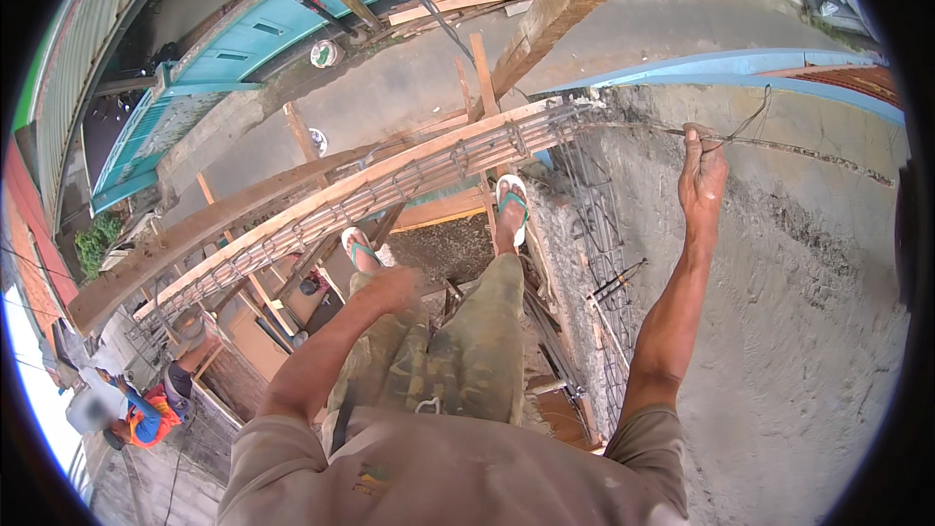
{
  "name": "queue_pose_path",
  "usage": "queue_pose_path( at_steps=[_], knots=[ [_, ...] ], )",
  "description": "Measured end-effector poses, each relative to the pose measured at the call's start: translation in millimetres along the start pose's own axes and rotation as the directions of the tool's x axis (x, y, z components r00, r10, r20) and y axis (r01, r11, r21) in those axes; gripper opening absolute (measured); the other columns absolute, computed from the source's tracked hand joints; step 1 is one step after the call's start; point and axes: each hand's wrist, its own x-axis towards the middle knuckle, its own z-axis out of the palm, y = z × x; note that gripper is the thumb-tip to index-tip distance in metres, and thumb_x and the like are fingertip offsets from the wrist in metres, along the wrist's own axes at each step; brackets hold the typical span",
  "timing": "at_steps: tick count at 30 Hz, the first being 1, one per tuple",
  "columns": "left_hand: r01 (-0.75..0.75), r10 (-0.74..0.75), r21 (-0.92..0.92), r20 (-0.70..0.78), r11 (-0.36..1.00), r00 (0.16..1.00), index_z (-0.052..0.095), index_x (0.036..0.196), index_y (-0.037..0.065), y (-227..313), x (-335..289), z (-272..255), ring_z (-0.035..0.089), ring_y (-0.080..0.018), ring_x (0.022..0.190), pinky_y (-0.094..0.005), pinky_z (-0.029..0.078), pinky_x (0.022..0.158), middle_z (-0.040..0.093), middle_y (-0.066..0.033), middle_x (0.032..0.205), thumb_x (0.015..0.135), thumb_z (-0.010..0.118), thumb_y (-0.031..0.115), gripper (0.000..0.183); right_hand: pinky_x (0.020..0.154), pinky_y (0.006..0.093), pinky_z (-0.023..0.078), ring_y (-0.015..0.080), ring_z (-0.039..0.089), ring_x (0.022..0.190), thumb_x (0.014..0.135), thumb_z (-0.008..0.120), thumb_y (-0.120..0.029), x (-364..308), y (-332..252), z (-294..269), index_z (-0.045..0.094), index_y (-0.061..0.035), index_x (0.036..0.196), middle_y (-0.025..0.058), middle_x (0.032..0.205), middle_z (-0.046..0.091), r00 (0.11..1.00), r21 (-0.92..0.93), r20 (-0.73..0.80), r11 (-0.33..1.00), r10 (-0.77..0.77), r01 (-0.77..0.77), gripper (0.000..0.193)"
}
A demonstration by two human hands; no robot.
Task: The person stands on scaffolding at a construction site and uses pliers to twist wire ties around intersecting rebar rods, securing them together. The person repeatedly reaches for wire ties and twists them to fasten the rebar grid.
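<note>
**High on the formwork, one hand on steel**

A rough concrete wall (808, 331) filled the right side. The rebar cage (409, 185) lay in its timber trough ahead. The right hand (701, 175) was clenched around a steel bar (779, 146) atop the wall; the left hand (394, 287) rested on the knee, grip unclear.

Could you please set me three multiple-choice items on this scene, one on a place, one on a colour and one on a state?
1. Where does the left hand rest?
A. on the knee
B. on the wall
C. on a plank

2. What colour are the sandal straps?
A. red
B. teal
C. black

3. How is the right hand?
A. open flat
B. hanging free
C. closed around the steel bar

Answers: 1 A, it lies on the left knee of the trousers; 2 B, the straps are teal; 3 C, the fingers wrap the bar along the wall top.
</note>
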Motion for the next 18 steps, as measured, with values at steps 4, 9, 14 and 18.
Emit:
queue_pose_path(
  at_steps=[4,9,14,18],
  knots=[
    [-0.04,0.012,-0.099,-0.269,0.994,0.963,0.058,0.121,0.0,-8.5,26.3,-20.2,0.057,-0.0408,0.109,-0.046,0.045,0.094,0.062,-0.0257,0.112,0.081,0.066,0.022,0.046,0.088,0.0367,0.046,0.026,0.062,0.097,0.1,0.049,-0.033,-4.0,5.5,4.0,0.063,0.0012,0.113,0.0165,0.104,0.066,0.999,-0.007,-0.033,0.999,0.032,-0.033,0.039],
    [-0.127,0.035,-0.173,-0.46,0.977,0.887,0.058,0.122,0.002,14.5,52.5,-51.4,0.058,-0.0386,0.109,-0.0469,0.045,0.094,0.063,-0.0246,0.113,0.084,0.063,0.02,0.043,0.084,0.0365,0.048,0.0244,0.063,0.091,0.101,0.048,-0.033,-13.5,1.4,5.5,0.065,0.0012,0.11,0.0165,0.098,0.067,0.997,-0.03,-0.067,0.998,0.046,-0.049,0.039],
    [-0.158,0.06,-0.249,-0.36,0.956,0.931,0.056,0.124,0.001,38.7,79.5,-49.6,0.056,-0.0379,0.112,-0.0453,0.044,0.097,0.061,-0.0238,0.117,0.083,0.064,0.021,0.046,0.078,0.0354,0.049,0.0232,0.063,0.084,0.1,0.049,-0.032,-12.0,6.6,2.4,0.066,0.0005,0.106,0.0147,0.091,0.068,0.972,-0.021,-0.153,0.983,0.178,-0.184,0.037],
    [-0.167,0.115,-0.211,-0.238,0.963,0.964,0.055,0.126,0.0,48.0,97.4,-33.3,0.054,-0.0374,0.117,-0.044,0.042,0.101,0.059,-0.023,0.123,0.083,0.063,0.022,0.049,0.07,0.0306,0.046,0.015,0.054,0.076,0.099,0.052,-0.039,-4.2,29.9,15.8,0.067,-0.0031,0.104,0.0078,0.085,0.065,0.997,-0.124,-0.064,0.992,-0.04,0.032,0.039]
  ],
)
